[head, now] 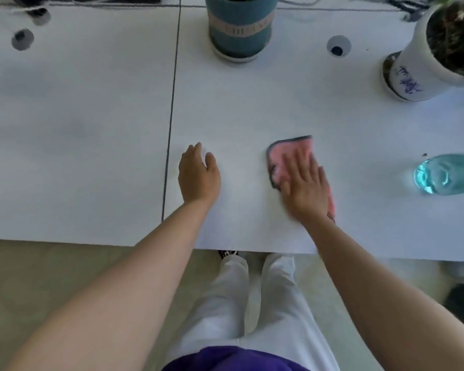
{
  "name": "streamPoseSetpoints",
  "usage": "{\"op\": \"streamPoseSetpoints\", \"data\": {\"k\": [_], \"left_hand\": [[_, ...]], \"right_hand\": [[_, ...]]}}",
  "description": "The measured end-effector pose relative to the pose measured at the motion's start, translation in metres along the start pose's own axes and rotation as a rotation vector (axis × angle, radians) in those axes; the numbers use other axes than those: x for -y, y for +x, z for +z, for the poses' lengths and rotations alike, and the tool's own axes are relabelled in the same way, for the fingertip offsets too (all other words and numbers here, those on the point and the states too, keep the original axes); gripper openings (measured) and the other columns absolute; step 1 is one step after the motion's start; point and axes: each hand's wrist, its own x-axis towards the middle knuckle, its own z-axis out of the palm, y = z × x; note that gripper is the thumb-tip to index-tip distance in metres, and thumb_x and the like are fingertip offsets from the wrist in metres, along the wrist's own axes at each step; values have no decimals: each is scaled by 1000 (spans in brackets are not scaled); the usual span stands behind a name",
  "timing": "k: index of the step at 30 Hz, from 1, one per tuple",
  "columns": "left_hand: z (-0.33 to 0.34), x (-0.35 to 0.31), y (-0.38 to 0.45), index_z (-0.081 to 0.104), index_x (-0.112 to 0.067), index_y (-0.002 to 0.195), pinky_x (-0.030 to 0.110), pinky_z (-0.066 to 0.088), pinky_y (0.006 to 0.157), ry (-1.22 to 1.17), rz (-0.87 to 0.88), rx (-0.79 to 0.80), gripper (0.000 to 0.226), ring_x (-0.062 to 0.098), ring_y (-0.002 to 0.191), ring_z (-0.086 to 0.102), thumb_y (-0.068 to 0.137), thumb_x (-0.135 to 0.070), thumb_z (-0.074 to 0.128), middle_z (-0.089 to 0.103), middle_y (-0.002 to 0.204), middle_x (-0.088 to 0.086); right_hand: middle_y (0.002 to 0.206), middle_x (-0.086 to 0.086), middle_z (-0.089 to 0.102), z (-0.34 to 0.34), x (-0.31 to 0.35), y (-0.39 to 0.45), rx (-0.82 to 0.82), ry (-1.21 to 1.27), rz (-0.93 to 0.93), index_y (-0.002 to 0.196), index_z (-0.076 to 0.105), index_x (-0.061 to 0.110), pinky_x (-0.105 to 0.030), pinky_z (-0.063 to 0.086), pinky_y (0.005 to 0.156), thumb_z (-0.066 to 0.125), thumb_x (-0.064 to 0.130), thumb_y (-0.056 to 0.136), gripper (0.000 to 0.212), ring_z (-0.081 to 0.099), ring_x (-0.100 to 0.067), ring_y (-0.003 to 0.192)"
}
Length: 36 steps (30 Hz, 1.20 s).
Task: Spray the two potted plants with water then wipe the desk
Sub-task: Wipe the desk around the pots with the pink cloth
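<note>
Two bare forearms reach over a white surface. The right hand presses flat, fingers spread, on a pink cloth. The left hand rests open, empty. A teal pot and white pot stand behind; a blue spray bottle lies right.

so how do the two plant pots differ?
The teal pot stands at the desk's far middle; the white pot stands far right. The teal pot carries a pale lettered band; the white pot has purple script. Soil shows only in the white pot. Both sit on saucers.
</note>
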Motion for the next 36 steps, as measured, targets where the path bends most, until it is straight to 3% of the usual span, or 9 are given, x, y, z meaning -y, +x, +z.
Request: {"op": "streamPoseSetpoints", "data": {"k": [2, 5, 7, 10, 15, 19, 24, 29, 36], "left_hand": [[12, -5, -5, 40, -11, 147, 39, 21, 120, 55, 15, 38, 49, 25, 149, 22, 101, -28, 37, 33, 158, 9], [30, -24, -12, 42, -9, 145, 39, 19, 119, 63, -14, 36, 50, 28, 149, 19, 97, -23, 44, 29, 159, 14], [38, -36, -17, 44, -6, 142, 37, 20, 117, 64, -5, 19, 49, 29, 148, 22, 95, -21, 47, 33, 157, 16], [47, -49, -20, 44, -5, 140, 34, 23, 113, 80, 21, 6, 48, 30, 146, 24, 94, -18, 49, 34, 155, 16], [71, -80, -30, 42, -8, 142, 38, 25, 114, 101, 105, 69, 50, 29, 147, 21, 94, -18, 50, 28, 158, 13], [81, -92, -28, 41, -8, 143, 39, 25, 114, 118, 113, 70, 50, 30, 146, 21, 94, -19, 49, 28, 157, 13], [80, -97, -19, 42, -9, 142, 40, 27, 112, 125, 69, 51, 51, 31, 144, 25, 93, -18, 51, 32, 155, 14], [62, -91, 6, 43, -8, 141, 40, 32, 109, 88, -14, -20, 50, 32, 139, 32, 92, -17, 51, 38, 150, 13], [33, -106, 68, 38, -14, 145, 32, 36, 106, -204, -84, -13, 52, 25, 135, 42, 94, -15, 48, 41, 149, 8]], "right_hand": [[167, 5, -8, -3, -4, -21, -16, 85, 160, 157, 3, 36, -47, 1, 124, 18, 45, 102, 58, -13, -23, 153], [167, 8, -5, 8, -47, -70, 222, -103, -469, 157, 3, 38, -45, 2, 124, 21, 48, 104, 57, -9, -24, 154], [167, 6, 1, -11, -108, -63, 71, -22, -241, 156, 5, 39, -46, 12, 122, 19, 49, 102, 57, 1, -22, 154], [167, 5, -9, -30, -127, -59, -137, 180, 570, 156, -1, 37, -46, 5, 124, 15, 47, 101, 58, -7, -20, 154], [167, 5, 9, -20, -135, -92, 72, -48, -221, 157, 15, 33, -45, 15, 123, 24, 44, 102, 57, 4, -22, 154], [167, 2, -5, -34, -140, -62, -65, 137, 514, 158, 3, 29, -43, 4, 125, 19, 44, 102, 60, -6, -19, 154], [163, 14, -12, -32, -115, -22, 150, 22, -201, 156, -2, 38, -41, -4, 123, 9, 55, 99, 60, -15, -18, 152], [166, 3, -13, -52, -124, 43, 18, 124, 337, 157, -5, 30, -45, -5, 124, 16, 47, 104, 59, -13, -25, 153], [168, -3, -3, -78, -45, 93, -40, 219, 258, 158, 10, 15, -50, -10, 120, 26, 39, 99, 66, -15, -30, 152]]}}
